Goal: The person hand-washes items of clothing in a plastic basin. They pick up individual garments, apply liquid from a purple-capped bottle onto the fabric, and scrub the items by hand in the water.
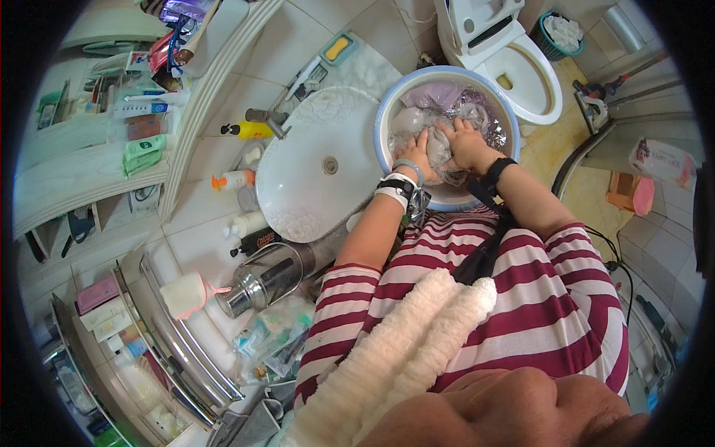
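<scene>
A wet, pale grey cloth [439,150] lies bunched in water inside a round white basin [383,123] with a blue rim. It looks soaked and crumpled, with loose folds. The part between the hands runs roughly away from the body, toward the far side of the basin; the bundle is too rumpled to tell which end leads. The left hand [418,159] rests against its left side, fingers reaching forward; whether they pinch the fabric cannot be told. The right hand [466,144] lies on its right side, fingers spread. In the same basin, a lilac cloth [432,94] sits beyond the hands, and the water [494,134] at right is rippled and glinting.

Just left of the basin is an oval white sink [298,175] with a round drain [330,165]. On the marbled worktop [372,65] beyond it, a blue-edged dish [348,55] holds a yellow block [337,49], and a brush [307,80] lies near. Farther right stand a white toilet [547,93] and a green basket [550,52] filled with crumpled white paper [564,32].
</scene>
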The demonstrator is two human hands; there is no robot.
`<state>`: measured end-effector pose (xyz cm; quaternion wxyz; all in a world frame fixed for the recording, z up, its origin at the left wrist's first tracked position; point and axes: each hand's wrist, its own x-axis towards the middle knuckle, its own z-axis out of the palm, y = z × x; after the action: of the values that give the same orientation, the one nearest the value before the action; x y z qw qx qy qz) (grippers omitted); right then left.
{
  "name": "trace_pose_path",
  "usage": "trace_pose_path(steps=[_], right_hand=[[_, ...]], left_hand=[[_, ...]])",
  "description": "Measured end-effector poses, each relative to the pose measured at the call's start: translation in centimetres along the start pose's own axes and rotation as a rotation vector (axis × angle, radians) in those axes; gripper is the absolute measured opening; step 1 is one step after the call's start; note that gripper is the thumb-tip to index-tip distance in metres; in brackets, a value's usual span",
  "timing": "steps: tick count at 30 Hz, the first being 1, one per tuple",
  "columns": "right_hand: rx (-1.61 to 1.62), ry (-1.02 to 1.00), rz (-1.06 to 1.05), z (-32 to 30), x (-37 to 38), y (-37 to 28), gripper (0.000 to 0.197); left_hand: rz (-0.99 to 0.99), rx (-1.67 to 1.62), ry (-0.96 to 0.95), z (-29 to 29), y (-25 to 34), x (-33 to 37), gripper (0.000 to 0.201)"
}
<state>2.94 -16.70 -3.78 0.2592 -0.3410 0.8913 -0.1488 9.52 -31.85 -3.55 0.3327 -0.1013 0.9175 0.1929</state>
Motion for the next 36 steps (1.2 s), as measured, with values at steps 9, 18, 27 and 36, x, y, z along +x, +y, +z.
trace_pose_path(steps=[9, 18, 27, 36], right_hand=[[0.002, 0.175, -0.136, 2.7, 1.5, 2.8, 0.090], [0.343, 0.074, -0.531, -2.7, -3.8, 1.3, 0.055], [0.426, 0.285, 0.455, 0.3, 0.1, 6.0, 0.056], [0.771, 0.269, -0.039, -5.2, -0.7, 3.2, 0.022]], left_hand=[[0.219, -1.109, -0.062, 1.2, -6.0, 5.9, 0.060], [-0.063, -0.611, 0.264, -1.0, -3.4, 4.8, 0.052], [0.385, -1.381, 0.320, -4.9, -0.7, -1.7, 0.022], [0.716, -1.508, 0.374, -9.6, 2.3, -9.4, 0.024]])
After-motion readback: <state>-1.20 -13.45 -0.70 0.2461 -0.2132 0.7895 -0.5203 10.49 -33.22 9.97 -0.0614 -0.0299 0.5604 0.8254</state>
